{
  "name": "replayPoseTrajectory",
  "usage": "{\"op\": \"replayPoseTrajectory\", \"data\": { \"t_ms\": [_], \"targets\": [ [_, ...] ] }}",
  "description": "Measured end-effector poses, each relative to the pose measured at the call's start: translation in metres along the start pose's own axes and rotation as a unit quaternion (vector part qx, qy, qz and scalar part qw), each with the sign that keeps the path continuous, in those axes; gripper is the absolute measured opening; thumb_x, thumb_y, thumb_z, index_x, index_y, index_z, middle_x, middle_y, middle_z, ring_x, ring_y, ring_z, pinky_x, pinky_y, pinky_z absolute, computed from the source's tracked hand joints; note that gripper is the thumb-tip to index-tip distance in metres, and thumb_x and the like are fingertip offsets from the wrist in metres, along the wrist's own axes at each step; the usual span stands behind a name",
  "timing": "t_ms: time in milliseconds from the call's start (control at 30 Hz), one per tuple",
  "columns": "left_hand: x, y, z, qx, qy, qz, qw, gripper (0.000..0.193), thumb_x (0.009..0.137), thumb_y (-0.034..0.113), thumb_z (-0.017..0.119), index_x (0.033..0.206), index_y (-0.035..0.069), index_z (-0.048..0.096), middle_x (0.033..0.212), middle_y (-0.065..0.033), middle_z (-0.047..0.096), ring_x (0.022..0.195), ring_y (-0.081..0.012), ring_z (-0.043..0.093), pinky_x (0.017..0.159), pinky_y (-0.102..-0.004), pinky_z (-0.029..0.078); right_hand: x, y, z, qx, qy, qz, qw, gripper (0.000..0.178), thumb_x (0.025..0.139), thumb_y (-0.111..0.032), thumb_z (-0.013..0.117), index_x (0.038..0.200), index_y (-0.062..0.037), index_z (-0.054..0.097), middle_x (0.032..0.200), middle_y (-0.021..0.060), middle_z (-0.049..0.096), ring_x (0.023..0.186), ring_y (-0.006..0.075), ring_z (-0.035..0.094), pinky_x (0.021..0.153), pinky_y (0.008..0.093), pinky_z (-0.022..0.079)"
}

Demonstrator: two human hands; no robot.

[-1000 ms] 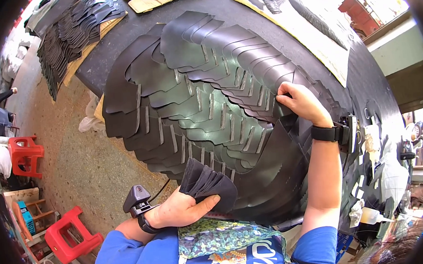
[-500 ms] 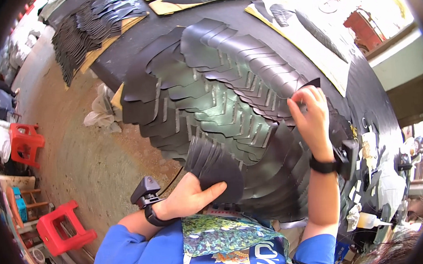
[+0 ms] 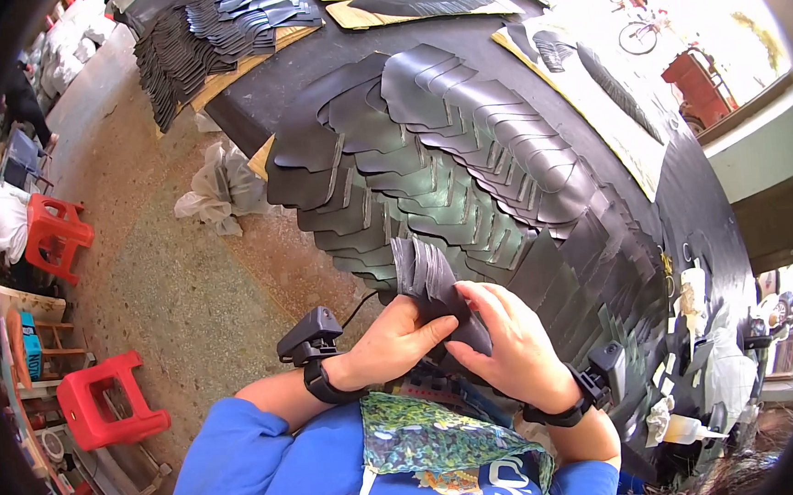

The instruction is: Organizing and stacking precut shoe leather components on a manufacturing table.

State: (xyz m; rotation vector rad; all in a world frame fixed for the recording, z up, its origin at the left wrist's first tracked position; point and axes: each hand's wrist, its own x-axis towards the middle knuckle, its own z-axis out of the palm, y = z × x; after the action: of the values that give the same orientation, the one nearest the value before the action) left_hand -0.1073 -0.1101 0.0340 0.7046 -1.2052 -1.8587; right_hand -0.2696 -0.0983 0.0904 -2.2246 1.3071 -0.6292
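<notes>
Looking down from the head camera, I see the big black worktable (image 3: 687, 199) first, almost wholly covered by overlapping rows of dark cut leather-like pieces (image 3: 463, 151) laid like scales, with more stacks on cardboard sheets (image 3: 216, 39) at the far end. Below it lies the speckled floor (image 3: 170, 291), with 2 red plastic stools (image 3: 104, 406) to my left and crumpled white plastic (image 3: 213, 187) near the table edge. A small glue bottle (image 3: 680, 428) stands by the right rim. Closest to me, both hands meet over a fanned stack of dark pieces (image 3: 426, 273), which sits at the near edge of the table just in front of my chest. My left hand (image 3: 394, 340) grips the stack from below and from the left, thumb pressed across its lower part, wrist band and its small black device turned outward. My right hand (image 3: 513, 340) curls over the right side of the stack, fingers (image 3: 474, 299) bent and pinching at the outermost piece; I cannot tell whether it has only 1 piece or several. My judgement of the risk: the fan is loose, so a slack left grip could let pieces slide off toward the floor, and a pinch that catches 2 pieces would pull an extra one out. Both forearms come in bent, elbows low, wrists angled inward toward each other.
</notes>
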Motion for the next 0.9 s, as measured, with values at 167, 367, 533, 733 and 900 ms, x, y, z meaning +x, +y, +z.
{"op": "replayPoseTrajectory", "data": {
  "t_ms": [167, 367, 533, 733, 900],
  "targets": [
    [0.001, 0.002, -0.004, 0.027, -0.055, -0.044, 0.997, 0.030, 0.087, 0.013, 0.050, 0.113, -0.002, 0.045, 0.104, -0.0061, 0.053, 0.095, -0.0119, 0.048, 0.084, -0.0272, 0.040, -0.002, 0.005, 0.007, 0.013, 0.021, 0.011, 1.000, 0.051, 0.067, -0.008, 0.062, 0.114, 0.0006, 0.044, 0.104, 0.0176, 0.050, 0.094, 0.0317, 0.051, 0.082, 0.0362, 0.043],
    [0.003, -0.008, -0.004, -0.053, -0.021, -0.017, 0.998, 0.038, 0.086, 0.010, 0.053, 0.119, 0.004, 0.035, 0.110, -0.0047, 0.047, 0.102, -0.0133, 0.046, 0.090, -0.0285, 0.037, 0.004, 0.001, 0.005, 0.033, 0.017, 0.005, 0.999, 0.047, 0.068, -0.003, 0.057, 0.113, 0.0021, 0.044, 0.105, 0.0194, 0.050, 0.096, 0.0340, 0.050, 0.082, 0.0374, 0.042],
    [0.004, -0.009, -0.004, 0.013, 0.020, -0.034, 0.999, 0.018, 0.085, 0.012, 0.053, 0.097, -0.001, 0.053, 0.083, -0.0001, 0.055, 0.077, -0.0060, 0.047, 0.066, -0.0247, 0.043, 0.006, 0.007, 0.013, 0.003, 0.073, -0.007, 0.997, 0.042, 0.065, -0.001, 0.056, 0.106, -0.0002, 0.049, 0.096, 0.0161, 0.054, 0.088, 0.0326, 0.053, 0.075, 0.0371, 0.045],
    [-0.003, 0.006, -0.005, 0.185, -0.122, 0.027, 0.975, 0.036, 0.078, 0.003, 0.049, 0.112, -0.002, 0.043, 0.106, -0.0100, 0.045, 0.097, -0.0131, 0.036, 0.083, -0.0290, 0.031, 0.021, 0.026, -0.032, -0.215, 0.218, -0.072, 0.949, 0.015, 0.059, 0.002, 0.055, 0.072, -0.0052, 0.053, 0.068, 0.0063, 0.053, 0.065, 0.0253, 0.053, 0.056, 0.0335, 0.043],
    [-0.001, 0.013, -0.012, 0.128, -0.214, -0.038, 0.968, 0.061, 0.074, 0.001, 0.050, 0.131, -0.001, 0.029, 0.138, -0.0140, 0.022, 0.132, -0.0227, 0.009, 0.105, -0.0330, 0.006, 0.025, 0.101, -0.088, -0.078, 0.188, 0.083, 0.976, 0.008, 0.063, 0.005, 0.046, 0.067, 0.0002, 0.051, 0.076, 0.0085, 0.059, 0.064, 0.0242, 0.054, 0.057, 0.0292, 0.043]
  ]
}}
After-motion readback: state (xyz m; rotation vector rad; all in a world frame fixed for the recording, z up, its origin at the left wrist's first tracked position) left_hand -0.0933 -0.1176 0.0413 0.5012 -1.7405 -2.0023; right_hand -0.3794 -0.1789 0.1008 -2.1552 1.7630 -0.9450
